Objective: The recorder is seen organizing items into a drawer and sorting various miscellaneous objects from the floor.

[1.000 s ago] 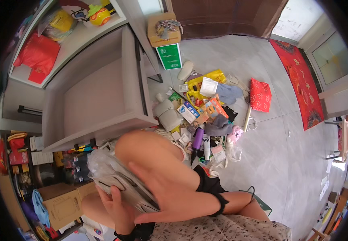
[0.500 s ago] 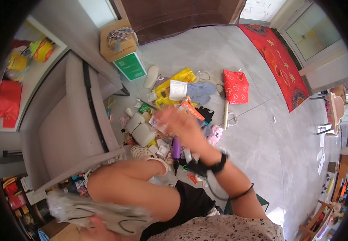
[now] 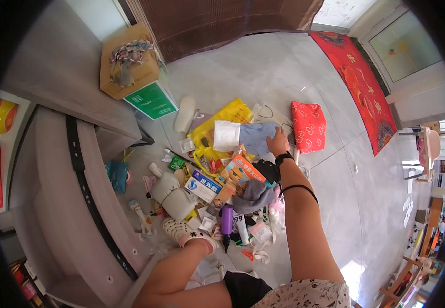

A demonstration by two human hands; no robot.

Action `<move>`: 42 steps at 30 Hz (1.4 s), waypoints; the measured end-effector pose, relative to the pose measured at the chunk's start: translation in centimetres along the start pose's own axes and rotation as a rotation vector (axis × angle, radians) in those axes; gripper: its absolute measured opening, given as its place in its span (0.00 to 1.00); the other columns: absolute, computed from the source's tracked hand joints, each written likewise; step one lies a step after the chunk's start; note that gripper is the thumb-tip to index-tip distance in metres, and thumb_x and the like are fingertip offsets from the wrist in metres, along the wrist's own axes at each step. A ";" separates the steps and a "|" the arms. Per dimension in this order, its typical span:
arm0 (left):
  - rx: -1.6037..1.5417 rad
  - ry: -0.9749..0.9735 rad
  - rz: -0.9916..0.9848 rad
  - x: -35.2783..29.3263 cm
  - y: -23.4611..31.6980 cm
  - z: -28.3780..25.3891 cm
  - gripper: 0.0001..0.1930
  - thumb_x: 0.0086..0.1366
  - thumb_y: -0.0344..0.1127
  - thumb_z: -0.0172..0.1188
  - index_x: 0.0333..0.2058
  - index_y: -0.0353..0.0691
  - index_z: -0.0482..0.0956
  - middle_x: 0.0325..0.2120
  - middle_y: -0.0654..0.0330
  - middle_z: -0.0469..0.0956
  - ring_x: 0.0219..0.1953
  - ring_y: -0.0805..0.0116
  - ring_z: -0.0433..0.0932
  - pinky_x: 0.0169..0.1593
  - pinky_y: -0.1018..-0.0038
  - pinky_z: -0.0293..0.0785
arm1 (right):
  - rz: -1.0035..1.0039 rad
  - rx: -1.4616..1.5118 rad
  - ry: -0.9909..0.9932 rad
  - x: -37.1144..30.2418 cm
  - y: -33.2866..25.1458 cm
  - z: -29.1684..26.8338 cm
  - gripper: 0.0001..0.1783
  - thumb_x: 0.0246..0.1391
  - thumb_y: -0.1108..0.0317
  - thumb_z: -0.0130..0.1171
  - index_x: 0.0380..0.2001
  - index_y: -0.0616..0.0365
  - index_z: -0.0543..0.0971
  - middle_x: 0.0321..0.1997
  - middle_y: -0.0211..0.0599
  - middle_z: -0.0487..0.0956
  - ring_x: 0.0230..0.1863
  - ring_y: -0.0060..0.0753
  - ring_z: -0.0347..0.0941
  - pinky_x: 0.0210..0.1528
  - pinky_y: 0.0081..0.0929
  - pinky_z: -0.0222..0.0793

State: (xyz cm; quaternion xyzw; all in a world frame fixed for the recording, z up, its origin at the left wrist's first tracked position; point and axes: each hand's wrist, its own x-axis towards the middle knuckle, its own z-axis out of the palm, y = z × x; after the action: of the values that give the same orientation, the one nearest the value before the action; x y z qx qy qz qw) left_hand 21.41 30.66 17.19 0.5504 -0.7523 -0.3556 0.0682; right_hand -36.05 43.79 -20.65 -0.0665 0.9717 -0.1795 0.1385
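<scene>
My right hand (image 3: 279, 141) reaches out over the pile on the floor, its fingers apart. They touch the right end of a flat blue-grey cloth piece (image 3: 255, 137). A white square packet (image 3: 227, 136) lies over the cloth's left end. Just right of my hand is a red bag with a heart pattern (image 3: 308, 127). Below the cloth lie an orange box (image 3: 242, 172), a white-and-blue box (image 3: 203, 186) and a crumpled grey cloth (image 3: 253, 197). A yellow plastic bag (image 3: 232, 114) spreads out behind. My left hand is out of view.
A grey cabinet-like piece (image 3: 58, 200) stands at left, with a cardboard box (image 3: 130, 66) behind it. My foot in a white clog (image 3: 184, 231) is beside the pile, near a white pouch (image 3: 173, 197) and a purple bottle-like object (image 3: 226, 219). A red mat (image 3: 353, 87) lies far right.
My right hand has moved away and to the right, onto the blue-grey cloth. My left hand and the clear plastic package it held have left view. The view has shifted.
</scene>
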 end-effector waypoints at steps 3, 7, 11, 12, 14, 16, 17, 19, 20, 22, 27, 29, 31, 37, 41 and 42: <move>-0.023 -0.209 -0.096 4.1 -0.3 7.6 0.37 0.61 0.52 0.62 0.61 0.32 0.63 0.55 0.40 0.69 0.54 0.45 0.71 0.53 0.56 0.70 | -0.163 0.000 0.158 1.9 -0.7 0.4 0.42 0.47 0.49 0.63 0.63 0.52 0.62 0.61 0.48 0.69 0.61 0.50 0.66 0.62 0.42 0.61; -0.054 -0.467 -0.152 9.7 -1.0 16.0 0.36 0.62 0.51 0.60 0.61 0.34 0.62 0.58 0.41 0.66 0.57 0.46 0.69 0.55 0.56 0.69 | -0.179 -0.293 0.057 -0.1 -3.2 0.6 0.43 0.49 0.38 0.58 0.63 0.50 0.65 0.62 0.46 0.69 0.63 0.47 0.64 0.63 0.44 0.58; -0.066 -0.581 -0.135 13.3 -1.2 22.4 0.34 0.63 0.50 0.59 0.61 0.35 0.63 0.59 0.42 0.66 0.58 0.46 0.68 0.55 0.55 0.68 | -0.189 -0.382 -0.301 -2.5 -6.6 0.5 0.34 0.55 0.36 0.50 0.53 0.52 0.76 0.55 0.45 0.76 0.56 0.48 0.72 0.59 0.46 0.62; -0.062 -0.593 -0.140 14.0 -1.5 23.2 0.34 0.63 0.50 0.59 0.61 0.36 0.63 0.59 0.43 0.65 0.58 0.46 0.68 0.55 0.54 0.68 | -0.120 -0.378 -0.466 -2.5 -7.5 0.6 0.32 0.56 0.38 0.49 0.49 0.53 0.79 0.52 0.44 0.78 0.52 0.49 0.74 0.57 0.46 0.64; -0.064 -0.641 -0.129 14.8 -1.4 25.3 0.34 0.63 0.50 0.59 0.61 0.36 0.63 0.59 0.43 0.65 0.58 0.46 0.67 0.56 0.54 0.68 | -0.005 -0.324 -0.256 -0.7 -5.9 1.3 0.25 0.58 0.45 0.50 0.42 0.54 0.81 0.41 0.45 0.81 0.46 0.51 0.77 0.52 0.46 0.69; -0.060 -0.659 -0.135 15.1 -2.0 26.1 0.33 0.63 0.50 0.58 0.61 0.37 0.63 0.59 0.44 0.65 0.58 0.46 0.67 0.56 0.53 0.67 | -0.058 -0.062 0.160 1.8 -5.6 0.6 0.20 0.56 0.52 0.54 0.43 0.56 0.79 0.41 0.46 0.80 0.47 0.52 0.76 0.49 0.44 0.71; -0.060 -0.677 -0.130 15.1 -2.1 26.4 0.33 0.63 0.50 0.58 0.61 0.37 0.63 0.60 0.44 0.64 0.59 0.46 0.67 0.56 0.53 0.67 | -0.089 -0.027 0.230 3.3 -4.4 0.7 0.21 0.53 0.54 0.57 0.45 0.57 0.77 0.44 0.48 0.79 0.48 0.54 0.75 0.49 0.43 0.71; -0.073 -0.690 -0.130 15.0 -2.4 26.5 0.32 0.64 0.49 0.58 0.61 0.38 0.63 0.60 0.44 0.64 0.59 0.46 0.66 0.56 0.53 0.67 | -0.015 -0.025 0.246 5.1 -3.9 1.5 0.34 0.47 0.50 0.63 0.53 0.60 0.70 0.52 0.53 0.74 0.49 0.55 0.74 0.51 0.42 0.71; -0.075 -0.694 -0.134 15.1 -2.6 26.6 0.32 0.64 0.49 0.58 0.61 0.38 0.63 0.60 0.45 0.64 0.59 0.47 0.66 0.56 0.52 0.67 | -0.020 -0.016 0.244 5.2 -4.4 2.1 0.34 0.47 0.50 0.63 0.53 0.60 0.70 0.52 0.53 0.74 0.49 0.55 0.74 0.51 0.42 0.71; -0.084 -0.706 -0.146 15.1 -3.0 26.5 0.31 0.64 0.49 0.57 0.61 0.38 0.64 0.60 0.45 0.64 0.59 0.47 0.66 0.57 0.52 0.67 | 0.155 -0.170 0.135 4.6 -5.7 3.1 0.41 0.43 0.44 0.66 0.53 0.62 0.70 0.53 0.55 0.73 0.49 0.52 0.75 0.52 0.40 0.72; -0.120 -0.718 -0.163 15.4 -3.5 26.8 0.30 0.65 0.49 0.56 0.61 0.40 0.64 0.61 0.46 0.63 0.60 0.47 0.65 0.57 0.51 0.66 | 0.205 -0.244 0.062 3.3 -7.3 3.9 0.36 0.44 0.42 0.64 0.49 0.60 0.73 0.48 0.51 0.78 0.47 0.51 0.77 0.50 0.41 0.72; -0.147 -0.740 -0.150 15.3 -2.9 27.4 0.29 0.65 0.48 0.56 0.61 0.41 0.64 0.61 0.47 0.62 0.60 0.47 0.64 0.57 0.50 0.66 | 0.112 -0.373 0.081 4.0 -4.6 3.9 0.24 0.52 0.48 0.55 0.42 0.56 0.77 0.39 0.48 0.81 0.42 0.53 0.78 0.47 0.43 0.73; -0.154 -0.730 -0.160 15.4 -3.2 27.3 0.29 0.65 0.48 0.56 0.60 0.41 0.65 0.61 0.48 0.62 0.61 0.47 0.64 0.58 0.50 0.65 | 0.115 -0.301 0.082 2.3 -4.4 3.2 0.20 0.54 0.52 0.51 0.40 0.54 0.79 0.36 0.48 0.81 0.41 0.54 0.78 0.45 0.44 0.73; -0.207 -0.696 -0.155 14.5 -2.8 25.2 0.27 0.66 0.47 0.55 0.60 0.43 0.65 0.62 0.49 0.61 0.61 0.47 0.63 0.58 0.48 0.65 | -0.151 0.138 0.508 -5.0 -1.4 -2.5 0.12 0.56 0.61 0.54 0.29 0.58 0.79 0.31 0.45 0.79 0.36 0.53 0.75 0.39 0.45 0.68; -0.252 -0.652 -0.159 12.5 -2.8 21.8 0.26 0.66 0.47 0.54 0.60 0.44 0.65 0.63 0.50 0.60 0.62 0.48 0.62 0.59 0.47 0.64 | -0.295 0.342 0.500 -12.4 -0.9 -8.2 0.09 0.56 0.70 0.56 0.24 0.61 0.73 0.26 0.42 0.76 0.28 0.41 0.73 0.30 0.38 0.67; -0.264 -0.634 -0.157 11.8 -2.6 20.5 0.26 0.66 0.47 0.54 0.60 0.44 0.66 0.63 0.50 0.60 0.62 0.48 0.62 0.59 0.47 0.64 | -0.206 0.463 0.392 -14.9 -1.6 -10.0 0.10 0.58 0.71 0.54 0.23 0.61 0.71 0.24 0.40 0.76 0.25 0.37 0.75 0.27 0.35 0.68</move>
State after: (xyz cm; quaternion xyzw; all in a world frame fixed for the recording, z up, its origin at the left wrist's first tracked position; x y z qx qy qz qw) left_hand 8.75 29.35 -2.96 0.4554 -0.6390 -0.6071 -0.1257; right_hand -24.66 48.29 -7.48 -0.0955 0.9013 -0.4184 -0.0587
